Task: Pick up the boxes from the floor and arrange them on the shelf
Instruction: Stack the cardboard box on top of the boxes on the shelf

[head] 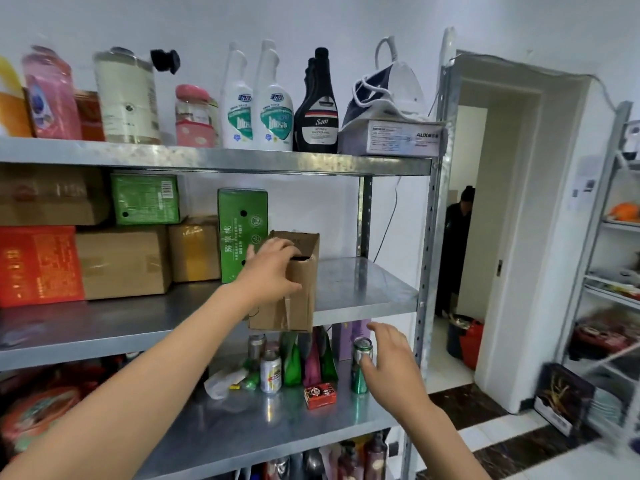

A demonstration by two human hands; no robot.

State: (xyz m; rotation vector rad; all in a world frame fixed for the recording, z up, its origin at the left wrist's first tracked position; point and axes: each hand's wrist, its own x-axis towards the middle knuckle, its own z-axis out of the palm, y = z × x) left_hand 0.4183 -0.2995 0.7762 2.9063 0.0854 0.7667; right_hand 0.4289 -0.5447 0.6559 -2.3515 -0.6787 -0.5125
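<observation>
One brown box [294,289] is in transit: the left hand [272,268] grips its top corner, fingers curled over the open flap, holding it at the front edge of the middle shelf [363,289], just right of the upright green box [242,233]. Its base overhangs the edge, so placement is judged unfinished. The right hand [388,358] hovers below with fingers spread, holding nothing. Count already on that shelf: three brown cartons, two green boxes, one red box. Floor boxes remaining: cannot tell, the floor below is out of view.
</observation>
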